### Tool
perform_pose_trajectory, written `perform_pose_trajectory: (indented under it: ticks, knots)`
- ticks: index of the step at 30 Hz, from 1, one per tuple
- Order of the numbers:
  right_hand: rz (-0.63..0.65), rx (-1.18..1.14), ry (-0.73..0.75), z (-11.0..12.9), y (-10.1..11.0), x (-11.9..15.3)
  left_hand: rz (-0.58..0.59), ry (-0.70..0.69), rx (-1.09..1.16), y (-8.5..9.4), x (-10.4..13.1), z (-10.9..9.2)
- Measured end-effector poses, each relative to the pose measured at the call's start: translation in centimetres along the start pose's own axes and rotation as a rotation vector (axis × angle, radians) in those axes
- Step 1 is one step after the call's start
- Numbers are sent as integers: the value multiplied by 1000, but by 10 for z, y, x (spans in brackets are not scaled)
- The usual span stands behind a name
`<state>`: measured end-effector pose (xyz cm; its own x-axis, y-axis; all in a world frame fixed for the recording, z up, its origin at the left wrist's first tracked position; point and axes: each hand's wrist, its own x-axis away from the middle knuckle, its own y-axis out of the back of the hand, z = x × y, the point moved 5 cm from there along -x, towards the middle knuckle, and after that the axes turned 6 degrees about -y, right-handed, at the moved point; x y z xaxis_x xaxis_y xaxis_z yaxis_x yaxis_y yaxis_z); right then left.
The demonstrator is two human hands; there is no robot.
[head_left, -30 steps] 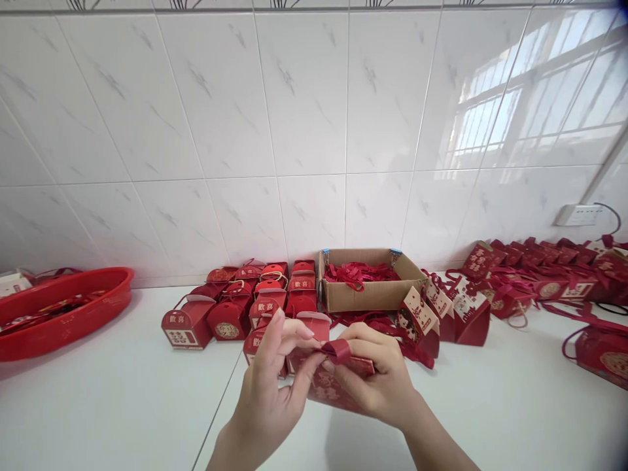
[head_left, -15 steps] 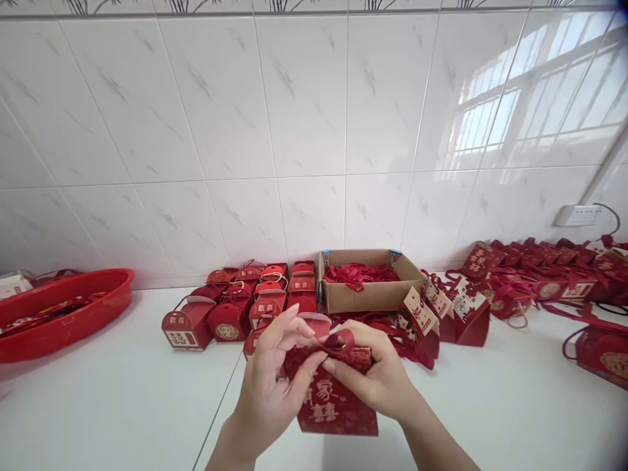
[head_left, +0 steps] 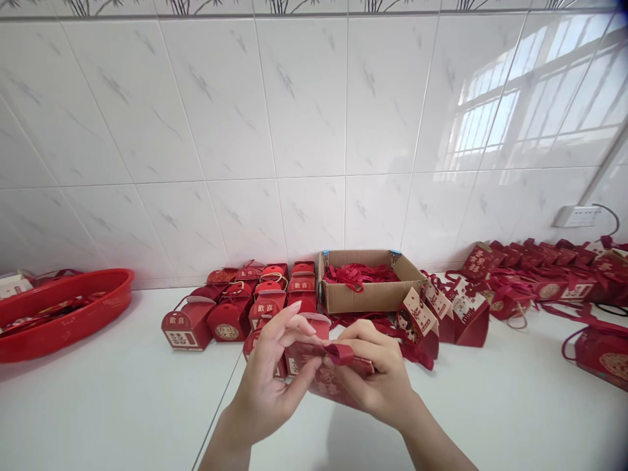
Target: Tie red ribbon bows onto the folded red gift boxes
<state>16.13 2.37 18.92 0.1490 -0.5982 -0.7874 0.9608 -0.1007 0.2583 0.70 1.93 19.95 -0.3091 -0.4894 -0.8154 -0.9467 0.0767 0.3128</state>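
Note:
Between my two hands, above the white table, is a dark red gift box (head_left: 333, 387) with pale printed characters, tilted so its front is foreshortened. A loop of red ribbon (head_left: 340, 354) stands up at its top edge. My left hand (head_left: 277, 373) pinches the ribbon near its base with thumb and a fingertip, the other fingers curved above. My right hand (head_left: 370, 366) is closed on the ribbon and the top of the box from the right, thumb in front. The exact spot where the fingertips meet is partly hidden.
Rows of red gift boxes (head_left: 230, 317) stand behind my left hand. A cardboard box (head_left: 367, 297) of red ribbons sits against the tiled wall. More boxes (head_left: 471, 314) stand to the right, and a red plastic basin (head_left: 63, 333) lies far left.
The gift box has tipped, its lower end swinging up and away, so less of its printed front shows. The ribbon loop now stands out more, and both hands stay nearly in place.

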Motion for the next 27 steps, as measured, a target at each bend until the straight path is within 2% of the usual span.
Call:
perform_pose_trajectory:
  ticks: [10,17,27]
  knots:
    - [-6,-73,14,8,4,-1,-44,-9,121,-1,-5,-1]
    - [48,-80,-113,1,0,0,-87,28,103,-1,-5,-1]
    - [102,-227,-236,-3,-6,-1,-107,20,52,0,-5,-4]
